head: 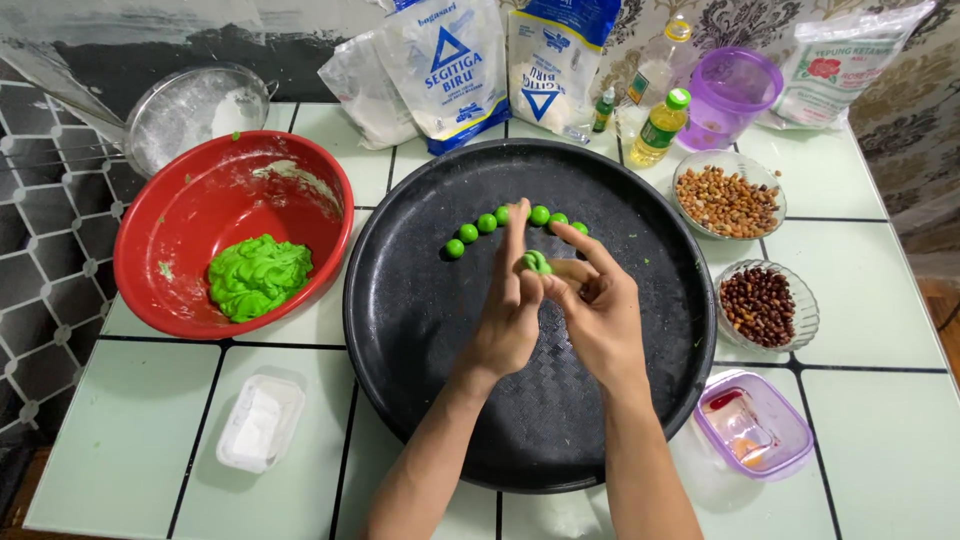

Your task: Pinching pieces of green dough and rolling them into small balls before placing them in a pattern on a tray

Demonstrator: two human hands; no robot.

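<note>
A pale tiled table (860, 330) carries everything, and the biggest thing on it is a round black tray (420, 330), set square in front of the person. To its left sits a red bowl (150, 230) with a lump of green dough (258, 277) resting against its near wall. Flour bags (445, 70) lean at the back, beside a purple jug (728, 90) and a small oil bottle (660, 125). Two glass bowls stand off the tray's right rim — one of pale peanuts (728, 200), one of dark beans (758, 303).

On the tray's far half, a curved row of small green balls (487, 222) lies evenly spaced, each apart from the next.

Above the tray's middle, the left hand (512, 320) stands with fingers straight and pressed together, its palm side against a small dough piece (535, 262). The right hand (600, 310) meets it from the other side, forefinger stretched out, thumb and fingers nipping the same piece.

To do this well, I judge the pressure should stay light and even, so the piece rounds without cracks — and matches the size of the balls already laid down. Working over the tray seems wise, since any crumbs fall there.
</note>
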